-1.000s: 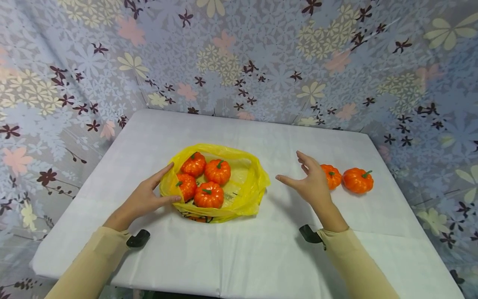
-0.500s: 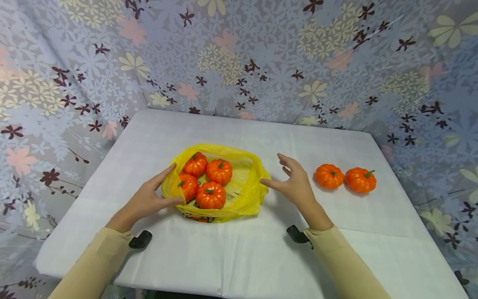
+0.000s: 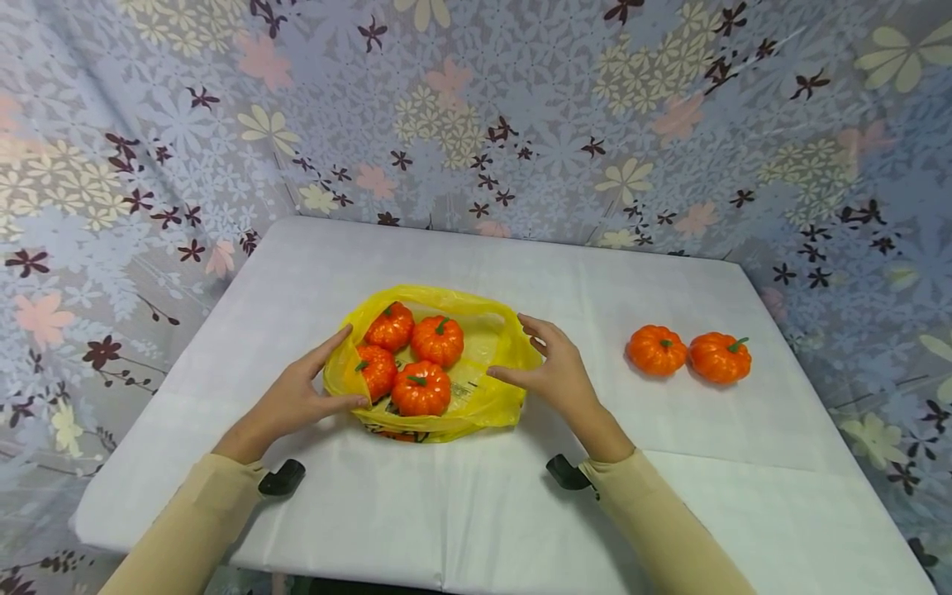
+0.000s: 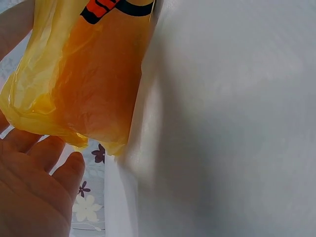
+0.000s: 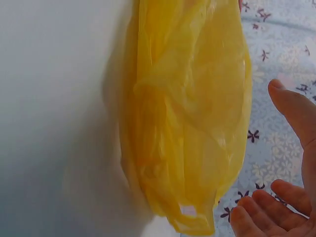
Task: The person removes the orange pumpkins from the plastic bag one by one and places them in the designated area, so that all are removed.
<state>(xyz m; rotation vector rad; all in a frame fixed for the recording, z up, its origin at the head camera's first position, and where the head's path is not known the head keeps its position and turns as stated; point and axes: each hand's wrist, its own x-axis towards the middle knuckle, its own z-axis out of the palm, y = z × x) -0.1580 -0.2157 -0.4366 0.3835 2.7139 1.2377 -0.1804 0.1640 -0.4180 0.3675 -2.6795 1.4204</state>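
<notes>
The bag (image 3: pixel 476 418) was made of thin, crinkled, translucent plastic with a soft sheen. The pumpkins inside it (image 3: pixel 421 390) were finished in a smooth gloss, dotted with bright highlights; the same shine was shown by the loose pair (image 3: pixel 656 350). The table (image 3: pixel 461 504) was covered in matt, faintly creased sheeting. Matt cloth was seen in the sleeves (image 3: pixel 182 516), and smooth black plastic was suggested by the wrist pieces (image 3: pixel 283 478).

In the head view, the left fold of the yellow bag (image 3: pixel 513 397) hides part of the leftmost pumpkin (image 3: pixel 378 372); its inner print (image 3: pixel 464 393) is too small for you to read. The left wrist view crops your left fingers (image 4: pixel 70 172) at the left edge; the right wrist view crops the palm (image 5: pixel 311 177) behind your right fingers (image 5: pixel 291 196).
</notes>
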